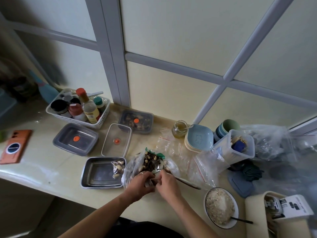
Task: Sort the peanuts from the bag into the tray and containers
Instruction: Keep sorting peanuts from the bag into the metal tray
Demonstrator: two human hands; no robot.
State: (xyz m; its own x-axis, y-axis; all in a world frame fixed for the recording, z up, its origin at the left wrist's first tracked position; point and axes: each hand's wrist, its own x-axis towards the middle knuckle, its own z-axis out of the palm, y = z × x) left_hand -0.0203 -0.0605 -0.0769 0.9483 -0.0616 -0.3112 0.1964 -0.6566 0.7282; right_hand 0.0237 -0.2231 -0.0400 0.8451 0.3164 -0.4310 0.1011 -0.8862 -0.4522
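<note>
The plastic bag [132, 169] of peanuts [155, 158] (mixed with dark seeds) sits on the surface [51, 162] just beside the steel tray [85, 170]. The grip of the left hand [140, 184] clamps its near edge, and that of the right hand [167, 182] closes round the spoon [188, 182].

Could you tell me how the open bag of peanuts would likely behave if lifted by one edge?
The clear plastic bag looks thin and crumpled, so it would probably sag rather than hold shape. Its mouth is open over loose peanuts and dark seeds, so tilting may spill them.
</note>
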